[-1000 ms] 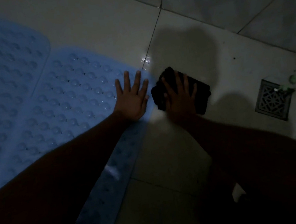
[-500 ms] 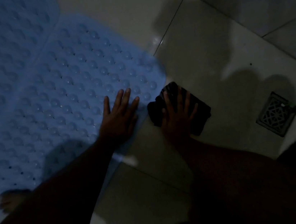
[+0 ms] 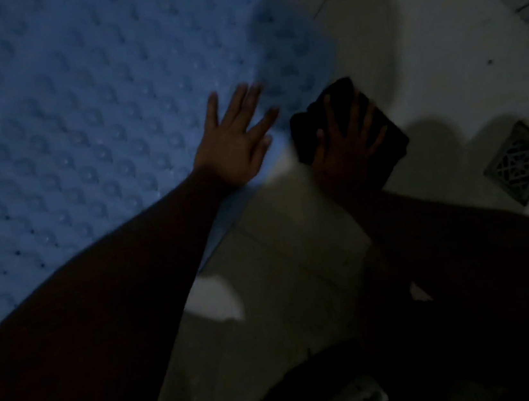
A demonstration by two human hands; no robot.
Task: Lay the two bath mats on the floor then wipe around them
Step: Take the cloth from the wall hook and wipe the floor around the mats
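Wiping beside mat.
Left hand (image 3: 236,150) flat, open on limp mat (image 3: 78,124); right hand (image 3: 346,142) presses soft cloth (image 3: 389,140), fingers spread.

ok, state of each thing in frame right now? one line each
blue bath mat: flat on the floor
left hand: open, palm down on the mat's edge
right hand: fingers spread, pressing the cloth
dark cloth: bunched, on the tile beside the mat
floor drain: grate in place
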